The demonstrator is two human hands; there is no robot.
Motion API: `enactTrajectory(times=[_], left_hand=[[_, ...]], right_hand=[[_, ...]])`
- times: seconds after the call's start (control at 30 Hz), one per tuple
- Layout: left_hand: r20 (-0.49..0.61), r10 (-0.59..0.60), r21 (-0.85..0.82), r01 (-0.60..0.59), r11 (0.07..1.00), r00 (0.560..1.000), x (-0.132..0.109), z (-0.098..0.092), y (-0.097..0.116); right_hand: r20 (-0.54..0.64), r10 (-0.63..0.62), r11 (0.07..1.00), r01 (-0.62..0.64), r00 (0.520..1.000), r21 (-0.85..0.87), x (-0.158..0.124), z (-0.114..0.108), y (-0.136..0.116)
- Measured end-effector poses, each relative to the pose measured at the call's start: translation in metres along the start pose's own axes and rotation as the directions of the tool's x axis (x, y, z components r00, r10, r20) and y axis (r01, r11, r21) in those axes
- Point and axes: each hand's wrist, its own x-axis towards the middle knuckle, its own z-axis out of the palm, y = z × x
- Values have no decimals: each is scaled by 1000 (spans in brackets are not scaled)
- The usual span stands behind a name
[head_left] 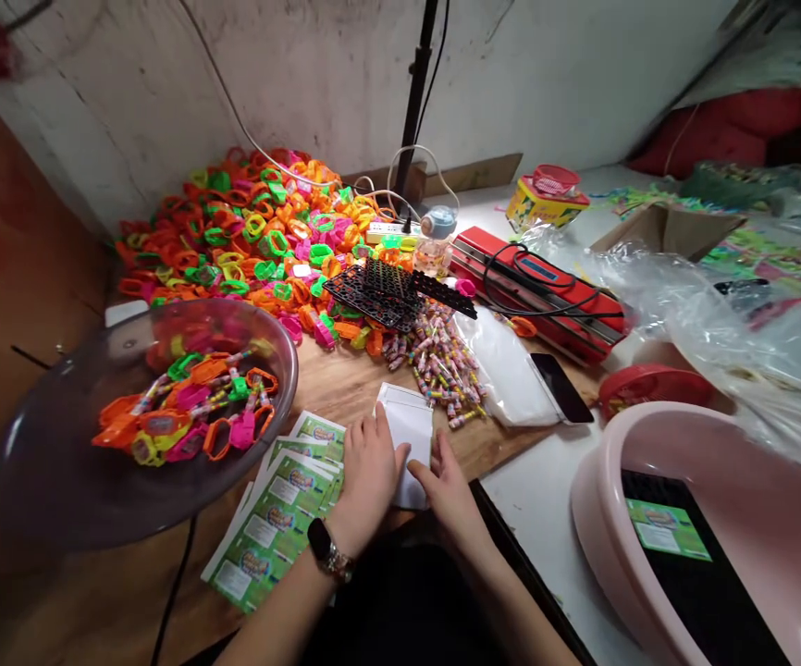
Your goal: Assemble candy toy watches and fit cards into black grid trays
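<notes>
A small stack of white paper sheets (409,435) lies at the front of the wooden table, blank side up. My left hand (367,462) grips its left edge, fingers close together and thumb on top. On the right edge, my right hand (448,476) holds the stack with its thumb over the paper and its fingers along the side. Green printed card sheets (279,509) are fanned out beside and partly under my left wrist. Just beyond the white stack is a heap of small candy-filled tubes (442,361).
A translucent basin (32,472) with colourful toy watches stands left. Behind lies a big pile of toy watches (254,231), with black plastic grids (379,291) at its edge. A red heat sealer (539,287), a phone (560,387) and a pink basin (595,490) are to the right.
</notes>
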Motion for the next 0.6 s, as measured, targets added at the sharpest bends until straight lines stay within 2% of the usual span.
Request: enactTrajectory(times=[0.1,0.17,0.23,0.3,0.4,0.47,0.53,0.6], left_hand=[[-68,62,-39,-65,997,996,-13,10,-1],[-106,27,-147,-42,988,994,-22,16,-5],[-102,-40,-278,10,960,994,-29,21,-10],[-78,-95,-421,54,905,992,-33,24,-13],[-37,-165,-652,101,752,986,-38,21,-16],[-4,-189,-739,124,662,982,-43,13,-21],[-35,-185,-708,107,698,982,-47,-1,-32],[-145,-153,-542,51,839,978,-52,-17,-52]], right_hand=[[-39,171,951,-154,985,267,0,4,-14],[25,218,915,-213,976,343,5,8,-23],[97,240,922,-258,966,288,11,13,-28],[121,238,957,-255,964,142,16,19,-30],[95,110,994,-108,989,-33,20,25,-33],[135,0,997,9,991,-71,27,17,-42],[130,-127,983,142,983,-114,41,-7,-59],[-4,-253,936,244,967,-255,62,-42,-82]])
